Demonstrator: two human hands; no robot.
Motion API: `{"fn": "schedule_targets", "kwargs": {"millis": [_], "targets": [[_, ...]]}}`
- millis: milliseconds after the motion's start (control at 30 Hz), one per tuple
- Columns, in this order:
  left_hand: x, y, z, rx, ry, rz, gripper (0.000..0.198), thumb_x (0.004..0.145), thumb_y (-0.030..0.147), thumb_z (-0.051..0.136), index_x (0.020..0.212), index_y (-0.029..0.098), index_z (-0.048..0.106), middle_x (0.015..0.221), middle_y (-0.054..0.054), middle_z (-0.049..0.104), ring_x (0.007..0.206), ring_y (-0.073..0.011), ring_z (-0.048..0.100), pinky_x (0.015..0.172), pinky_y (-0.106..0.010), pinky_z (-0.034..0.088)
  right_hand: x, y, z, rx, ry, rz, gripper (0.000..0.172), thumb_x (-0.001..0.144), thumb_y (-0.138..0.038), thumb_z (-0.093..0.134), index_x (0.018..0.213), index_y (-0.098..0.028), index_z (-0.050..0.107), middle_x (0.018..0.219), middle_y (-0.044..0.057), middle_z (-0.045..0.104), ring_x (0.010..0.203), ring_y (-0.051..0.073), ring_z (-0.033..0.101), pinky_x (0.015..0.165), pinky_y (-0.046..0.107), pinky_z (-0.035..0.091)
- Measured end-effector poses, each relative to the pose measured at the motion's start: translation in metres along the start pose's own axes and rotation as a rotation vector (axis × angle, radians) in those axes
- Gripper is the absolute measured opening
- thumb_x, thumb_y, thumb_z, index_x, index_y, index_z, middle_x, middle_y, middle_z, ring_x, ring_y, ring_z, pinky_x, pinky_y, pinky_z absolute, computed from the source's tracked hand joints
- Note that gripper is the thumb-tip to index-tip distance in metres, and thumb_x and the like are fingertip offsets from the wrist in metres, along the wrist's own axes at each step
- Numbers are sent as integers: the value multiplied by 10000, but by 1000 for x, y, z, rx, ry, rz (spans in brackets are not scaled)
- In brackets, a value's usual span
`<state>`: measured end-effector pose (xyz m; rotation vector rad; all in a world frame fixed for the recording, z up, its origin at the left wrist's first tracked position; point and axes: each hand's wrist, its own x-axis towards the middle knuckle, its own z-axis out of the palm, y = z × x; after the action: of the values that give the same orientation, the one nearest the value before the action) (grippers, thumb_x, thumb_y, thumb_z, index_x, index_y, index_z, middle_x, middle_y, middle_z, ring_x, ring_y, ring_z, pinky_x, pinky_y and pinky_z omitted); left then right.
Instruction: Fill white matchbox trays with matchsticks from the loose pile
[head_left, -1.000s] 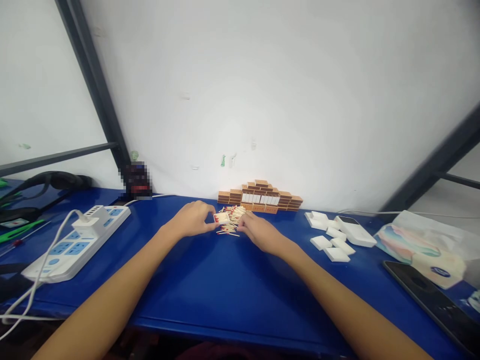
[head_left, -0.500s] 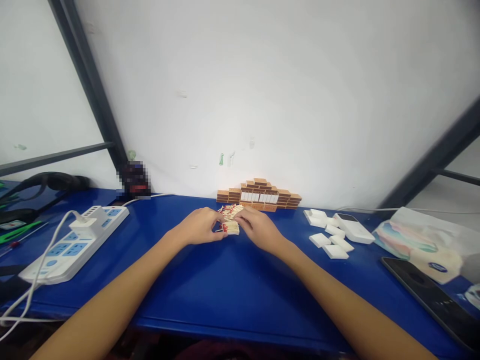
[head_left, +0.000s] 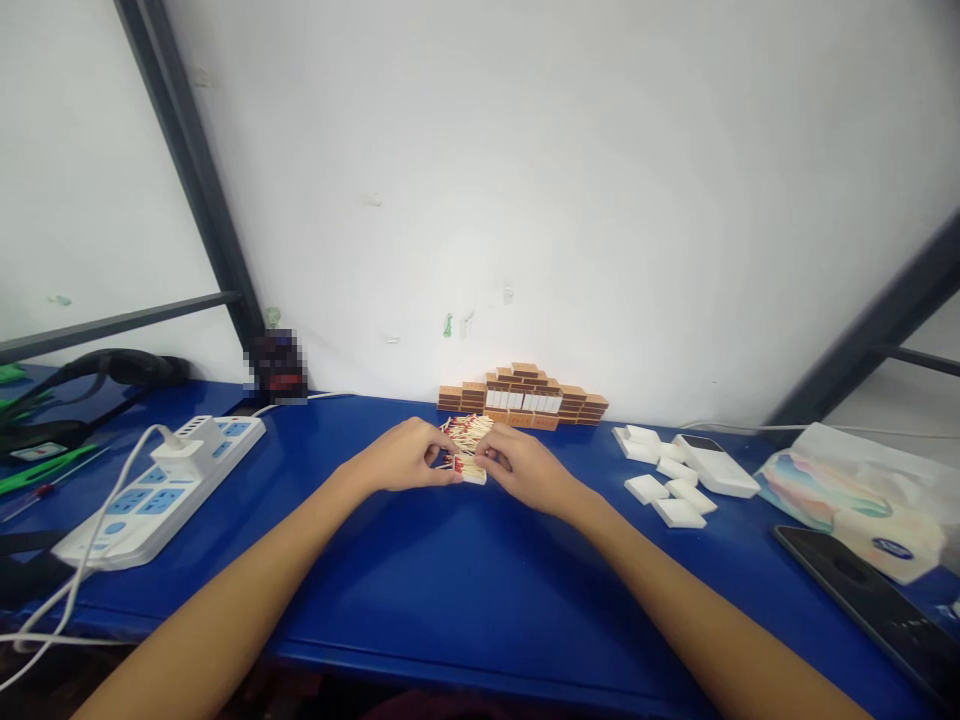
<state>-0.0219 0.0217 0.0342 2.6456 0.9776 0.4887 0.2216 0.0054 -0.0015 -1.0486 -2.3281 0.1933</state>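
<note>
Loose matches (head_left: pixel 466 430) with red heads lie in a pile in front of the stacked boxes. A small white matchbox tray (head_left: pixel 472 478), partly filled with matches, sits at the near side of the pile. My left hand (head_left: pixel 411 457) holds the tray's left end between thumb and fingers. At its right end my right hand (head_left: pixel 529 468) is closed in a pinch on matches, thumb and forefinger together; how many it holds is hidden. Behind the pile, a stepped stack of brown matchboxes (head_left: pixel 525 400) with a row of white upright pieces stands against the wall.
White empty-looking trays (head_left: pixel 679 513) lie at the right near a white device (head_left: pixel 716 465), a tissue pack (head_left: pixel 855 495) and a dark phone (head_left: pixel 862 590). A power strip (head_left: pixel 165 495) with a plugged cable is at the left, beside black headphones (head_left: pixel 112 370). The blue table's front edge (head_left: pixel 450 672) runs below.
The view has shifted slightly. My right thumb and forefinger have moved from the pile's edge down to the tray's right end. My left hand stays at the tray.
</note>
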Motion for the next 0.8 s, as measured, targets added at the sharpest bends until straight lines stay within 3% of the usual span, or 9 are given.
{"fn": "schedule_targets", "kwargs": {"millis": [400, 633, 800], "targets": [[0, -1, -1, -13, -14, 34, 390, 856, 525, 703, 1063, 207, 791, 617, 36, 557, 539, -108, 446, 549, -255, 290, -1, -2, -1, -20, -83, 58, 87, 1000, -197, 565, 914, -200, 574, 899, 19, 586, 764, 153, 523, 674, 260, 375], [-1, -3, -3, -9, 1, 32, 401, 875, 536, 680, 1034, 184, 787, 607, 33, 550, 532, -107, 454, 557, -250, 300, -2, -2, -1, -24, 18, 9, 88, 1013, -239, 547, 949, -207, 599, 904, 23, 606, 752, 150, 539, 667, 263, 379], [0, -11, -11, 157, 53, -66, 395, 886, 545, 665, 1030, 194, 777, 643, 5, 625, 557, -134, 511, 574, -263, 299, -2, 2, 2, -39, 139, 106, 131, 1020, -266, 525, 936, -203, 603, 861, 19, 614, 708, 147, 547, 637, 270, 365]]}}
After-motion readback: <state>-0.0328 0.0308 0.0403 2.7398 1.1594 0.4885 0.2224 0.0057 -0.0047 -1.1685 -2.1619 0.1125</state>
